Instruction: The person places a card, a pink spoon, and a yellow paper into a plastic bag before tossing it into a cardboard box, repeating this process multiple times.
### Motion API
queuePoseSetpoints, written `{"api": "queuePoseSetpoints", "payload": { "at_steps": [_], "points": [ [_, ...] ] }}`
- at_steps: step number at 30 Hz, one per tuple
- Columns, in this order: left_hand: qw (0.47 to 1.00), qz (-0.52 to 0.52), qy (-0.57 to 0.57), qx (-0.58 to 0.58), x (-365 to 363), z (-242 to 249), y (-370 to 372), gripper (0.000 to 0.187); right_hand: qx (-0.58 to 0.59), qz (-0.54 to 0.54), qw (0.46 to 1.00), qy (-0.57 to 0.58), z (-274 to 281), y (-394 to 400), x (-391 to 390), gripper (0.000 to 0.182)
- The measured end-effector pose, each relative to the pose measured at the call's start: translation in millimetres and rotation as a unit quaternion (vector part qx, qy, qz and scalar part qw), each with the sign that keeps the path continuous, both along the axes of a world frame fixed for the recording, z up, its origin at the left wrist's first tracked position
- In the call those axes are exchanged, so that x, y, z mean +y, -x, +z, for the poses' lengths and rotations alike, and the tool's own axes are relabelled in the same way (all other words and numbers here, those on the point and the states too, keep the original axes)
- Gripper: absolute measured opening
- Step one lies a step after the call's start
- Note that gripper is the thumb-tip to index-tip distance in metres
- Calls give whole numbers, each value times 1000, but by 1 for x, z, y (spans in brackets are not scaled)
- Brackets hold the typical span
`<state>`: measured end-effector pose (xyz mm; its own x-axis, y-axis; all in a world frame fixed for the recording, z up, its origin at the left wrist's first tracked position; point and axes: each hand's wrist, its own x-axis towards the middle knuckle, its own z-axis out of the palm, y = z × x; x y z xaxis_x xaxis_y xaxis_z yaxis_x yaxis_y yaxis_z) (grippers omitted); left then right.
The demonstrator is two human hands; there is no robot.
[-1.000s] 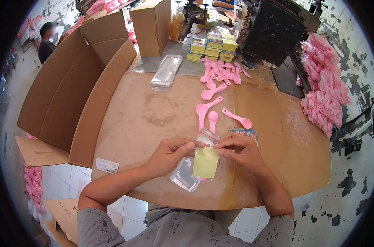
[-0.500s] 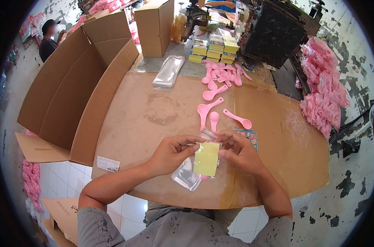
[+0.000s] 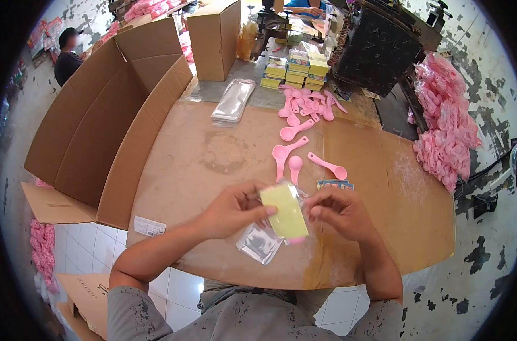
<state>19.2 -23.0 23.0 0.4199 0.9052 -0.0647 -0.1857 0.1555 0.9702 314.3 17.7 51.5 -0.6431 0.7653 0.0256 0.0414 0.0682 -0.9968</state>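
Note:
A yellow card [image 3: 284, 213] in a clear plastic bag is tilted between my hands, with a bit of pink showing at its lower end. My left hand [image 3: 236, 209] pinches the card and bag at the left edge, thumb on the front. Close by the bag's right edge, my right hand [image 3: 339, 212] has thumb and fingers closed together; what they pinch is too small to tell. Under the held bag lies a stack of clear plastic bags [image 3: 258, 244]. Just past my right hand are printed cards [image 3: 336, 184]. Pink measuring spoons [image 3: 327, 166] lie beyond.
A large open carton [image 3: 88, 131] stands at left. Farther back are clear bags [image 3: 234, 100], a pile of pink spoons [image 3: 307, 102] and stacked cards [image 3: 298, 67]. A black machine box [image 3: 377, 45] and bagged pink items [image 3: 445, 125] are at right. Another person [image 3: 68, 57] is at far left.
The card and bag have tilted and shifted slightly, held now by my left hand. My right hand has moved a little right, away from the card, uncovering less of the printed cards.

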Motion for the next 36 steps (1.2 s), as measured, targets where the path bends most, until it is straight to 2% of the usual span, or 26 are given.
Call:
{"api": "queuePoseSetpoints", "payload": {
  "at_steps": [2,4,6,9,11,12,14,17,20,21,24,26,27,30,32,35,36],
  "points": [
    [997,73,-13,24,8,10,23,45,-80,-77,987,-119,-3,-18,16,20],
    [948,250,-151,-124,16,14,49,51,-148,-145,957,-204,-1,-36,29,21],
    [856,322,-139,-381,20,54,70,64,-202,-199,925,-253,4,-50,38,22],
    [867,329,-103,-360,23,66,53,77,-280,-202,900,-266,-1,-65,46,25],
    [947,267,-135,-120,34,10,51,64,-327,-143,882,-308,-1,-68,46,28],
    [961,232,-151,19,34,-8,42,56,-351,-111,870,-328,-1,-69,45,29],
    [908,185,-237,290,26,-17,11,34,-350,-111,877,-310,-5,-67,45,31],
    [818,153,-371,412,18,-24,-11,30,-334,-123,889,-289,-4,-65,43,30],
    [814,156,-393,398,23,-33,-16,27,-328,-130,896,-270,-6,-69,46,26],
    [837,155,-357,385,22,-35,-16,27,-328,-130,897,-266,-7,-70,48,25],
    [892,168,-263,328,17,-37,-18,26,-304,-126,932,-155,6,-65,40,22],
    [917,197,-217,271,15,-32,-22,23,-180,-96,970,-135,0,-57,35,21],
    [912,201,-227,277,14,-32,-23,23,-116,-81,982,-124,-5,-51,31,20],
    [893,200,-266,304,14,-30,-23,21,-40,-4,987,-158,-16,-18,17,21],
    [875,182,-298,335,14,-30,-19,20,-83,12,975,-204,-23,0,9,22],
    [911,169,-211,311,11,-27,-16,20,-189,1,933,-306,-25,7,5,22],
    [922,181,-220,261,12,-28,-15,19,-231,-9,910,-344,-24,8,5,22]
  ]
}}
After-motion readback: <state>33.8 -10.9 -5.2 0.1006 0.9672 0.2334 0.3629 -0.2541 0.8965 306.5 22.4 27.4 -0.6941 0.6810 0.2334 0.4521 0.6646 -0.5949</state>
